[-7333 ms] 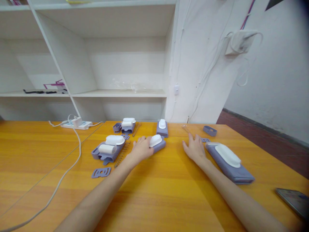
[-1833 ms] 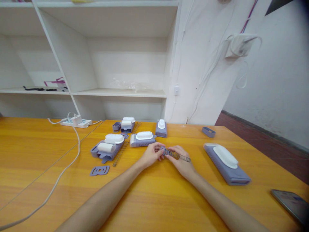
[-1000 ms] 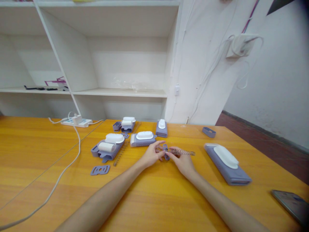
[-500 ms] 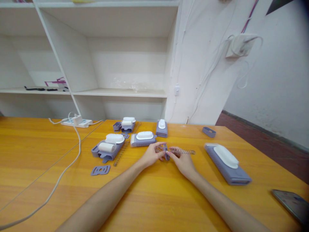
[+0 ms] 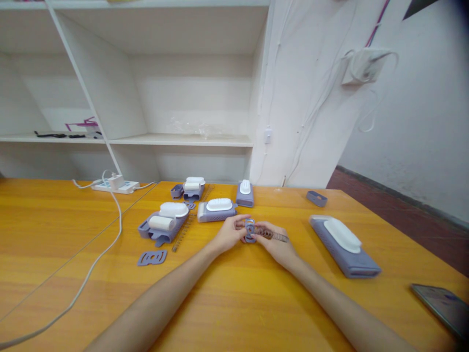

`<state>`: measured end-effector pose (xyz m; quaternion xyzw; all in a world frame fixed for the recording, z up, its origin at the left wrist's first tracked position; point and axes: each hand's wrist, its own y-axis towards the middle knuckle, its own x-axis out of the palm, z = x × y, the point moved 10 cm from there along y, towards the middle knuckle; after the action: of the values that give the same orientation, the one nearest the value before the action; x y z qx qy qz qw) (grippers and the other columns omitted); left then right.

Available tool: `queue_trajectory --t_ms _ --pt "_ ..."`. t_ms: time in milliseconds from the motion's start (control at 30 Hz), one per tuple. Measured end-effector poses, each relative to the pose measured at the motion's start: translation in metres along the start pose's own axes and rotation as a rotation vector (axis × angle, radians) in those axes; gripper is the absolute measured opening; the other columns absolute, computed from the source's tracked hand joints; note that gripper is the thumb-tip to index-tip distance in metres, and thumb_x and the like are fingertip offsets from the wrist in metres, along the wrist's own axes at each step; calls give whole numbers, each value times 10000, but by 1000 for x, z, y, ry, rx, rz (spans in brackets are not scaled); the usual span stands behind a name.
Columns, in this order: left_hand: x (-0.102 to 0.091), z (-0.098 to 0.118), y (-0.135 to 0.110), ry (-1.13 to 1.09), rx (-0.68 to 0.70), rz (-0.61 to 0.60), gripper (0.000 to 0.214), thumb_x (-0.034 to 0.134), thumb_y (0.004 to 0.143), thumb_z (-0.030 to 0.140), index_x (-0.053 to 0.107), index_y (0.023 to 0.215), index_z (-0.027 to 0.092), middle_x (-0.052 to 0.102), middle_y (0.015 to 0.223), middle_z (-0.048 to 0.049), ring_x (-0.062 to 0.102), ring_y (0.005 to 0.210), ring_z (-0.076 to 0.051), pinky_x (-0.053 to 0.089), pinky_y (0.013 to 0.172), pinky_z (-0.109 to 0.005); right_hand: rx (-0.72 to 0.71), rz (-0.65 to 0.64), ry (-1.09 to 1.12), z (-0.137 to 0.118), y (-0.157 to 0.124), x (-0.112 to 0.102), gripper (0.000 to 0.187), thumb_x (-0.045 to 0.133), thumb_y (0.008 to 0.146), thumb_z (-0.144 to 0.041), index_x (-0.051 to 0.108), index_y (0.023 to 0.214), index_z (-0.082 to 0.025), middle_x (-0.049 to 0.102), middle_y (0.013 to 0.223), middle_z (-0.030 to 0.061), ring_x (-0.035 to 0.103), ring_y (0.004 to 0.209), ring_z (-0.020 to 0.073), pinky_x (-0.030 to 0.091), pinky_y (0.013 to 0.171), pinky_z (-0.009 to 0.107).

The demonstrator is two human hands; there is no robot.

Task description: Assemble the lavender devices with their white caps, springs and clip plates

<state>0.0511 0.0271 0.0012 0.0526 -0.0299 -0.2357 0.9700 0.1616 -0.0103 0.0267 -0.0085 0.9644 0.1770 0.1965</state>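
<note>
Above the table [image 5: 234, 303], the left hand's [image 5: 227, 233] grip pinches a slotted purple plate [image 5: 249, 225]; the right hand's [image 5: 277, 244] grip closes on a coil spring [image 5: 266, 233]. Behind, one shelf compartment [image 5: 194, 88] holds clear plastic [image 5: 203, 129], its left neighbour a pink object [image 5: 88, 123].

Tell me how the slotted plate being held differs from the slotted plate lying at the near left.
The held plate is tilted up, while the loose plate lies flat on the table. The held plate is partly covered, whereas the loose plate shows in full. The held plate has a coil spring right beside it; the loose plate lies apart from the nearest spring. Both are purple-grey with cut-out slots.
</note>
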Motion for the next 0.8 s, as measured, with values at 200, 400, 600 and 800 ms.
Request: queue_trajectory --t_ms 200,400,600,800 --pt "5 1 -4 20 -31 -86 551 555 669 125 481 1212 68 639 730 -57 568 504 -112 472 470 -223 -30 -6 -26 -3 2 0 211 638 711 -287 650 907 -211 689 840 12 634 766 177 478 717 284" --pt "7 -1 -6 4 -79 -133 552 605 681 189 487 1205 61 644 722 -61 573 483 -114 487 467 -237 -20 14 -20 6 5 0 251 630 732 -354 654 907 -176 691 771 39 636 706 191 485 701 314" --pt "3 -5 -5 -109 -128 -92 585 655 672 222 480 1209 72 668 735 -80 613 524 -142 504 485 -252 77 -22 151 16 5 4 369 670 700 -398 611 957 -141 682 726 49 633 664 195 491 656 313" --pt "-3 -5 -3 -191 -146 -56 595 673 689 249 466 1217 67 673 901 -160 662 678 -199 518 517 -256 92 -86 332 15 7 4 352 650 722 -368 572 983 -146 679 737 46 634 691 183 482 699 313"
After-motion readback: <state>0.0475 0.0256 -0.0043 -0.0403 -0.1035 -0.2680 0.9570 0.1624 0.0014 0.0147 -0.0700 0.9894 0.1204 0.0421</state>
